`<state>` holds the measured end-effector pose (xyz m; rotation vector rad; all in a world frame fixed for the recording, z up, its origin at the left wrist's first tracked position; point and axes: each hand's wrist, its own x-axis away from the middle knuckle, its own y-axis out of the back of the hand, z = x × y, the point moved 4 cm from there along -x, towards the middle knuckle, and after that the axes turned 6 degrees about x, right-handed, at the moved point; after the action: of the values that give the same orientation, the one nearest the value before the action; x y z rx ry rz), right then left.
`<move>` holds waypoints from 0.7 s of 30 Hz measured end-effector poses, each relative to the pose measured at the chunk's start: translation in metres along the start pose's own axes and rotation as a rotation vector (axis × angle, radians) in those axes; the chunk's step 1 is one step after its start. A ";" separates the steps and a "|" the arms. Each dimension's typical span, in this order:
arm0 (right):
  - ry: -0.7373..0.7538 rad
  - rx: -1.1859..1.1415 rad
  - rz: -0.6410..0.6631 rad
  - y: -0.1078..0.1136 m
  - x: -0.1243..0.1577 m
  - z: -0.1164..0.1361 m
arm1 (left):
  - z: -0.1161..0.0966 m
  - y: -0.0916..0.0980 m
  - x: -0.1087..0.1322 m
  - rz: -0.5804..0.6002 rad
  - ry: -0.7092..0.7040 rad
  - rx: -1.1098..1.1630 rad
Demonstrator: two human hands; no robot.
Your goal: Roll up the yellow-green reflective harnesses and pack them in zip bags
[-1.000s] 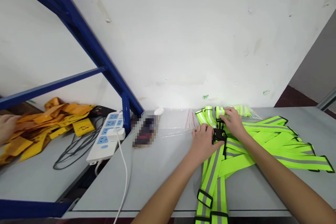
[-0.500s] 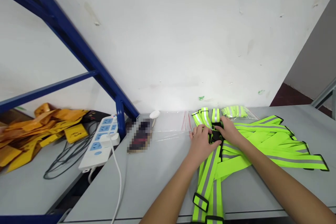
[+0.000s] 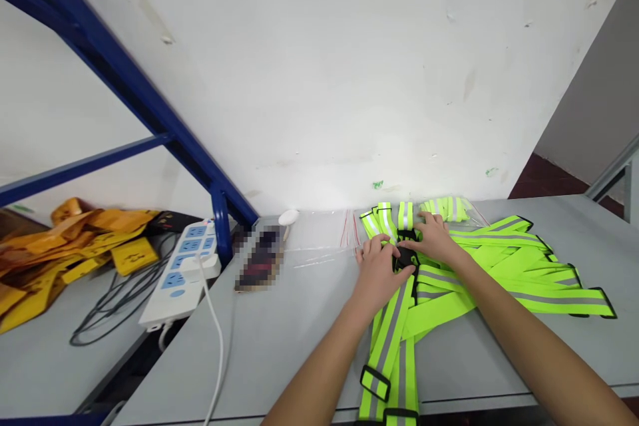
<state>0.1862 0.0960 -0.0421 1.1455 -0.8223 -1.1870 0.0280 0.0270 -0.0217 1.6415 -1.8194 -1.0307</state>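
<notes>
A black plastic buckle (image 3: 407, 258) sits on neon-yellow reflective straps (image 3: 394, 319) with a grey stripe. My left hand (image 3: 375, 271) grips it from the left, thumb and fingers closed about its near side. From the right, my right hand (image 3: 435, 238) pinches the same buckle at its upper edge; the fingers partly hide it. Strap ends with black slider buckles (image 3: 375, 383) hang toward the table's front edge. More reflective straps (image 3: 529, 273) lie in a loose, overlapping pile to the right, partly under my right forearm.
Clear plastic bags (image 3: 319, 229) lie by the wall, and another bag holding folded yellow straps (image 3: 446, 208) is behind my right hand. Leftward are a pixelated object (image 3: 259, 258), a white power strip (image 3: 180, 273) with a cable, a blue metal frame (image 3: 194, 160) and orange-yellow packets (image 3: 104, 236).
The whole view has shifted slightly, so everything appears a little further left. Both hands stay at the buckle with hardly any change in their grip.
</notes>
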 end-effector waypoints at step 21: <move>0.098 -0.361 -0.463 0.044 0.000 -0.008 | -0.010 0.006 0.006 0.006 -0.031 0.304</move>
<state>0.2055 0.0968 -0.0020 1.1089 -0.2501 -1.5700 0.0308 0.0194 -0.0116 1.7983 -2.0817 -0.8102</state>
